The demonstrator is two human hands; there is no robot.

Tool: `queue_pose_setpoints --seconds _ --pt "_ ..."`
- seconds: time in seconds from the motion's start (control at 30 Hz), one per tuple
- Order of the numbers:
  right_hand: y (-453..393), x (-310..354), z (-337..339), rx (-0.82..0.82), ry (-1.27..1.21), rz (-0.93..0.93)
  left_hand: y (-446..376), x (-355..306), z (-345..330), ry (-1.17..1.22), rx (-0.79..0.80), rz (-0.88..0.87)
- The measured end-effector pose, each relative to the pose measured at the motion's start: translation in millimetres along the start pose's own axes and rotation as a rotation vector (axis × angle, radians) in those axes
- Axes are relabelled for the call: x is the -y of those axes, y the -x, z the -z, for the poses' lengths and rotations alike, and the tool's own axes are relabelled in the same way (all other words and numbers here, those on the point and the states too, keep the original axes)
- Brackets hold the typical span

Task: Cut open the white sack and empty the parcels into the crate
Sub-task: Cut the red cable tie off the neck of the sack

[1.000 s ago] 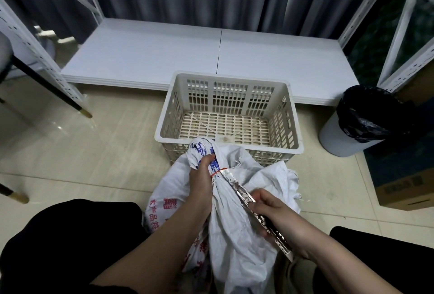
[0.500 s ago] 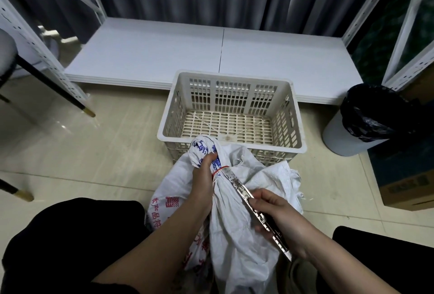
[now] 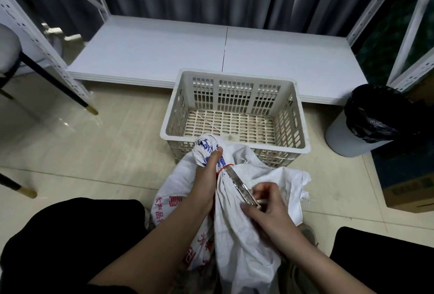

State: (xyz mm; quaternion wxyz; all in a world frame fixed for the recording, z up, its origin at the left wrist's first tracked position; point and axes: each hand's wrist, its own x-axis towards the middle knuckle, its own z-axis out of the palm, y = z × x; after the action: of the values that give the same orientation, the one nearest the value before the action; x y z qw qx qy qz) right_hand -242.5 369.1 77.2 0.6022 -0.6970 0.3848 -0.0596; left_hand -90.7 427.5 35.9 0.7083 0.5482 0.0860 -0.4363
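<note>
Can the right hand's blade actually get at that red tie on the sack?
Probably yes: the right hand holds the utility knife with its tip already at the red tie, which the left hand leaves exposed on the white sack.

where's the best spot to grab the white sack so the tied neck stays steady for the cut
Probably the gathered neck of the white sack, just above the red tie, coming from the left. The fabric bunches narrow there, so fingers wrap it fully, as the left hand does, leaving the right side free for the blade in the right hand.

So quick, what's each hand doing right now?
Left hand: grips the tied neck of the white sack.
Right hand: holds the metal cutter, its tip at the red tie.
</note>
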Motion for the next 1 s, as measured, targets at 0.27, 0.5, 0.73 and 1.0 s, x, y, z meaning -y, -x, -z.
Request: queue_pose_setpoints --seconds 0.27,0.5,0.73,1.0 --pt "5 -5 4 -0.105 0.544 0.324 -2 1 1 -0.001 -0.009 0.013" --pt "17 23 12 -0.15 0.996 0.31 0 -2 -3 0.0 -0.111 0.0" --pt "13 23 11 -0.176 1.062 0.364 -1 -3 -4 -0.065 -0.164 -0.011" --pt "5 18 -2 0.018 0.526 0.165 4 -7 -6 -0.099 -0.201 -0.035"
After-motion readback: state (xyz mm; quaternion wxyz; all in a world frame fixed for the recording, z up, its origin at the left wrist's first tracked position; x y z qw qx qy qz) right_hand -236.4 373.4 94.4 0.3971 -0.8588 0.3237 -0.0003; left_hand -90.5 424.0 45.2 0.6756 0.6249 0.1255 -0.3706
